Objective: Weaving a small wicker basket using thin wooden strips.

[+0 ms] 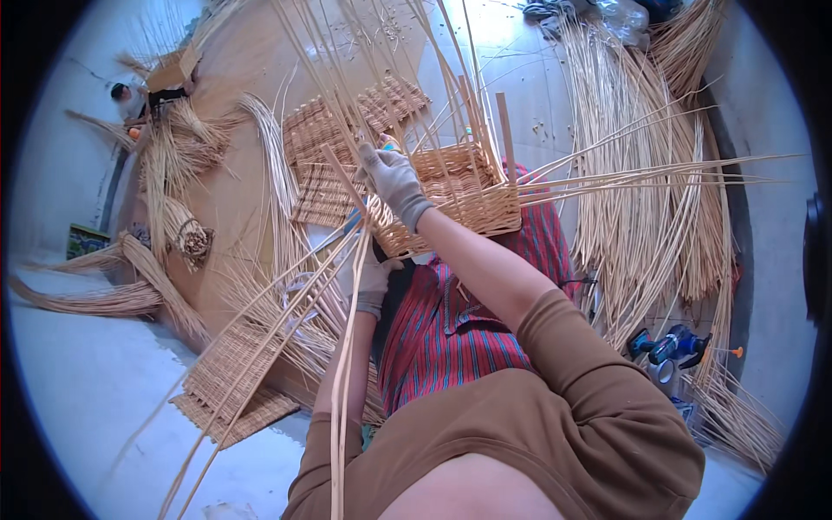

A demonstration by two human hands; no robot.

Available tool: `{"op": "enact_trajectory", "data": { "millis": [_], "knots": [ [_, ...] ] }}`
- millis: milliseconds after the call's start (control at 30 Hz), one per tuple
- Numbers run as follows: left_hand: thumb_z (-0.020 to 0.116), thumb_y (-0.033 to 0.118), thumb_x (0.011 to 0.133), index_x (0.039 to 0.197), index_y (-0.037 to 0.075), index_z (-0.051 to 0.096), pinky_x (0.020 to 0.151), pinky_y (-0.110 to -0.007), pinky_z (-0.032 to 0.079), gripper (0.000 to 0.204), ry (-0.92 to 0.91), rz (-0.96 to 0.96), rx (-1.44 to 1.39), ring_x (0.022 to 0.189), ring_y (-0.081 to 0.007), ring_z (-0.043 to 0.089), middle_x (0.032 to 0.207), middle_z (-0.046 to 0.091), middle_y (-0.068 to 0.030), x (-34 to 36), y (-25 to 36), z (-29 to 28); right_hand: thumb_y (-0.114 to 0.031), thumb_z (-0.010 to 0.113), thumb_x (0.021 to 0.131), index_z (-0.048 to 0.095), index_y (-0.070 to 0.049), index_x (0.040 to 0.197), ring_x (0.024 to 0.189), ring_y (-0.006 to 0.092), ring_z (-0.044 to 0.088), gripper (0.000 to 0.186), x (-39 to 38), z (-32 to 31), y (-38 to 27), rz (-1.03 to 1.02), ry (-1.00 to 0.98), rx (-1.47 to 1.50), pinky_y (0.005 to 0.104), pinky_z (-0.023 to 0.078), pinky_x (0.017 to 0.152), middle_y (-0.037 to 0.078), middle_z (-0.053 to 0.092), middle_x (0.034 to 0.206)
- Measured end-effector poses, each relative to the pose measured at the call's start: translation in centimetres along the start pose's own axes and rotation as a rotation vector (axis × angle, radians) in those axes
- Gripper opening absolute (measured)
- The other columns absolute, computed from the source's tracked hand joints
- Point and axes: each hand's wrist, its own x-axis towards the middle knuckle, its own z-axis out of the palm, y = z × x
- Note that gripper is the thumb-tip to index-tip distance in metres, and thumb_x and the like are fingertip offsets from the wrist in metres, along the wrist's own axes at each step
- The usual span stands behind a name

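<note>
Basket (459,195) sits on the person's lap, over the striped skirt (451,321), tipped away from the camera. Walls are woven solid partway up; bare stakes (407,78) stick out well past the woven edge, so the upper wall and the rim look undone. My read: base done, sides about half done.

Right hand (394,178), gloved, is at the near rim of the basket, fingers closed around a cane (342,178) among the stakes. Left hand (368,277), gloved too, is lower, just beside the basket's near-left corner, curled round a bundle of long canes (342,381) that runs down past the knee toward the lower edge. How tight that hold is, can't tell; the canes hide the fingers.

Around it: flat woven mats (234,381) on the floor at left, another woven panel (321,130) behind the basket, loose cane piles (641,199) at right, tied bundles (186,230) at left, blue power tool (672,347) by the right wall.
</note>
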Motion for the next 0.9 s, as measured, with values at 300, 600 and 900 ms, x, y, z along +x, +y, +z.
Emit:
{"op": "enact_trajectory", "data": {
  "millis": [300,600,900],
  "knots": [
    [0.101,0.029,0.064,0.135,0.004,0.049,0.103,-0.043,0.049,0.091,0.038,0.095,-0.12,0.117,-0.0302,0.061,0.121,0.061,-0.0137,2.2,-5.0,3.8,-0.023,0.057,0.112,0.069,-0.004,0.122,0.086,0.0132,0.068,0.024,-3.9,2.7,-5.5,-0.582,0.129,0.14,0.0331,0.056,0.08,0.004,0.072,0.098],
    [0.096,0.038,0.074,0.128,0.006,0.061,0.089,-0.044,0.056,0.072,0.088,0.027,-0.234,0.098,-0.033,0.069,0.113,0.069,-0.0147,-0.2,2.0,-0.2,-0.037,0.048,0.116,0.061,-0.007,0.11,0.081,0.0191,0.069,0.033,-11.6,-12.8,1.1,-0.256,0.105,0.397,0.0373,0.06,0.087,0.005,0.065,0.088],
    [0.078,0.034,0.096,0.141,0.005,0.063,0.086,-0.04,0.06,0.055,-0.26,-0.016,-0.38,0.097,-0.0308,0.076,0.111,0.077,-0.0192,7.1,3.8,1.6,-0.015,0.066,0.108,0.071,-0.007,0.118,0.094,0.0139,0.074,0.013,-14.0,-17.4,1.5,-0.177,0.277,-0.05,0.0301,0.063,0.083,0.006,0.077,0.106]
  ]
}}
